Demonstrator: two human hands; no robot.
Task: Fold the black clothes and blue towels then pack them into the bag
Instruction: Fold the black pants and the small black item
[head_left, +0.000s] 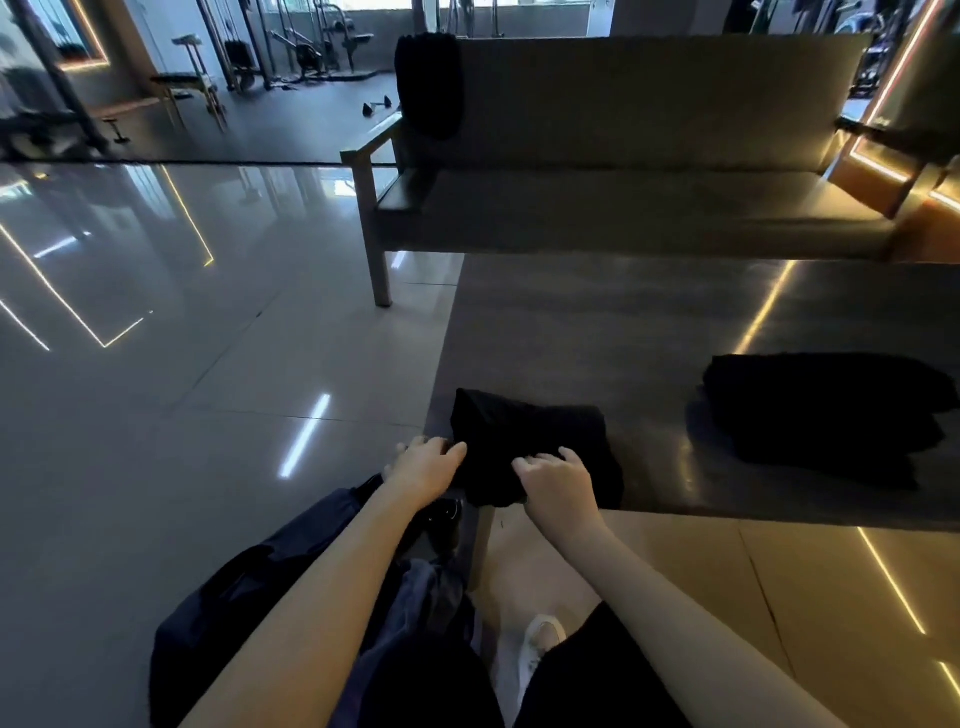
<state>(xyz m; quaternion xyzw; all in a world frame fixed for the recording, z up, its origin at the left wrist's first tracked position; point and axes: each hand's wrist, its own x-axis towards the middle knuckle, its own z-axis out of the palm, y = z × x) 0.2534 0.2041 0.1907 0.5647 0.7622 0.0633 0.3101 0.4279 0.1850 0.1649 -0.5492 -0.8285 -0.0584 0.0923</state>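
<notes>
A folded black garment (524, 436) lies at the near left corner of a dark low table (623, 322). My left hand (423, 467) grips its left edge with curled fingers. At the garment's near edge, my right hand (558, 486) pinches the cloth. A second black pile (826, 410) rests on the table at the right. A dark navy bag (249, 597) sits open on the floor below my left arm, with bluish cloth (415, 603) showing inside it. Another black garment (428, 83) hangs over the sofa's backrest.
A long grey sofa (623, 202) with a wooden frame stands behind the table. Glossy floor tiles (156, 389) spread to the left. Gym machines (306, 47) and a stool stand at the back. My white shoe (540, 639) shows near the table leg.
</notes>
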